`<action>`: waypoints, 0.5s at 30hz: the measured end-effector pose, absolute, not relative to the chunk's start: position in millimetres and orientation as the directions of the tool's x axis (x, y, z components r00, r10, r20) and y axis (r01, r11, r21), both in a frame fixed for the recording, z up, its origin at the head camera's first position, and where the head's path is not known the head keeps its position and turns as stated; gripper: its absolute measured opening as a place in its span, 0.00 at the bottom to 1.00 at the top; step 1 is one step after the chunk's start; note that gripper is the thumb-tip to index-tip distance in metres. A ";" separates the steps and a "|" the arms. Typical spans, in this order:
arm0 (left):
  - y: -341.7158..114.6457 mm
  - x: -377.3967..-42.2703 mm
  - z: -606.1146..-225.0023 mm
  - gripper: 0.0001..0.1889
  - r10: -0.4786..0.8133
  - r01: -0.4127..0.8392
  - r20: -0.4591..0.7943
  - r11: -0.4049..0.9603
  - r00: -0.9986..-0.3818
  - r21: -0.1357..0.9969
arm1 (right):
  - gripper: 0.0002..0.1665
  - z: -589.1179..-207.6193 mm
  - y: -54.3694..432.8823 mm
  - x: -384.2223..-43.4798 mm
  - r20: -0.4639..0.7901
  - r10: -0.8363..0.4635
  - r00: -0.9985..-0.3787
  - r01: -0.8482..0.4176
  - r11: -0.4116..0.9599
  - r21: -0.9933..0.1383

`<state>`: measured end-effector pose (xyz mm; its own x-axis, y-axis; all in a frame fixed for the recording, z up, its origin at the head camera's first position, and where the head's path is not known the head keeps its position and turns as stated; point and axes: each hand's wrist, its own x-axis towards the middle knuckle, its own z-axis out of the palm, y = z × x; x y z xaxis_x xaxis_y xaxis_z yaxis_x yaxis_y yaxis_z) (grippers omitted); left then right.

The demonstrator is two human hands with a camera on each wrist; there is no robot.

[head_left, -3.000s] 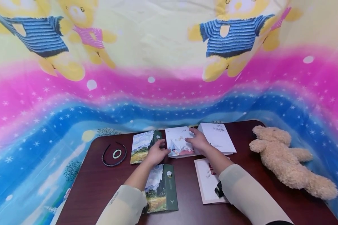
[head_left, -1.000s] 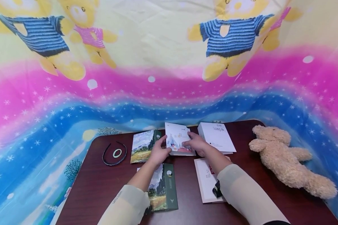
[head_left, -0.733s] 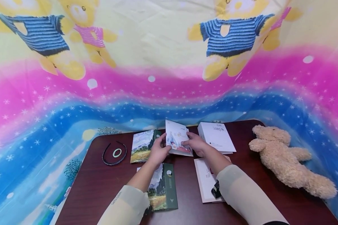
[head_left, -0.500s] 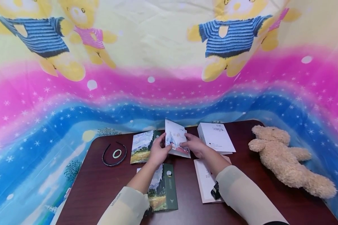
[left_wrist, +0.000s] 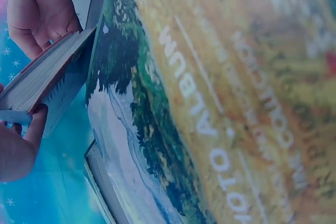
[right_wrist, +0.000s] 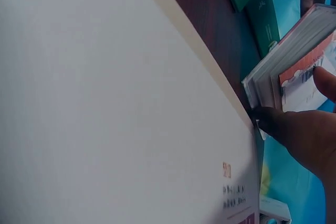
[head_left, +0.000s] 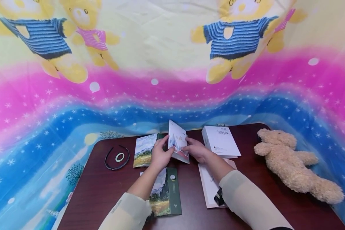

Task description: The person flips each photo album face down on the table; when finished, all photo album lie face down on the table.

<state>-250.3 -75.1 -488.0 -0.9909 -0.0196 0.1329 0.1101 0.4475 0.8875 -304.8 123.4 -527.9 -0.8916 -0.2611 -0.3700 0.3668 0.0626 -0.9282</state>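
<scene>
Both hands grip a thick white photo album (head_left: 177,140) with a tent picture on its cover, standing tilted near the table's middle. My left hand (head_left: 162,155) holds its left side, thumb on the cover. On the opposite side, my right hand (head_left: 197,149) pinches the edge with its thumb on the front. The album's page edges (left_wrist: 50,74) show in the left wrist view, between the left hand (left_wrist: 18,150) and the right hand (left_wrist: 47,6). In the right wrist view, the right hand's thumb (right_wrist: 326,81) presses the cover.
Landscape-painted albums with green spines lie left (head_left: 145,150) and nearer (head_left: 164,193). A white album (head_left: 222,140) stands at back right, a pale one (head_left: 208,188) below it. A headband (head_left: 115,168), a pale ring (head_left: 119,157) and a teddy bear (head_left: 296,163) flank them on the dark table (head_left: 86,198).
The white album was lying flatter with its cover facing up; it has been raised and turned, so its cover looks narrower. My right hand has moved left, closer to the left hand.
</scene>
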 end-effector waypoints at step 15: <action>-77.7 -239.3 -461.9 0.32 0.058 0.175 0.176 0.599 -0.983 0.782 | 0.45 -527.1 107.1 -302.5 -0.363 -0.343 -0.866 0.425 -0.125 -0.896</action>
<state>-239.3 -77.7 -461.9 -0.9828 0.0578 0.1755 0.1748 0.5987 0.7817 -302.5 107.1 -527.1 -0.8663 -0.3435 -0.3626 0.4250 -0.1254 -0.8965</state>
